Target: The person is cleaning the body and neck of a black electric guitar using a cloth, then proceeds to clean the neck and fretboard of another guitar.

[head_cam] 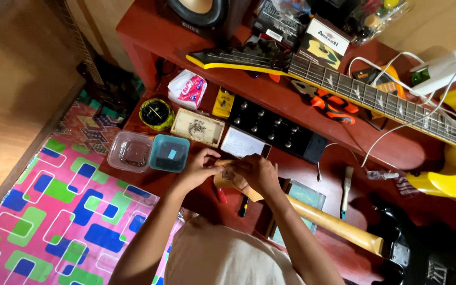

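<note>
Though partly hidden, neck [333, 224] diagonal, up-left.

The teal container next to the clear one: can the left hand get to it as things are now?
Probably yes. The left hand is at the headstock of the wooden guitar neck, and the teal container sits just beside it on the red table. Nothing lies between them, though that hand looks busy.

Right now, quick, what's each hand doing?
Left hand: fingers curled on the pale guitar headstock; closed grip.
Right hand: closed over the same headstock, covering most of it.
</note>
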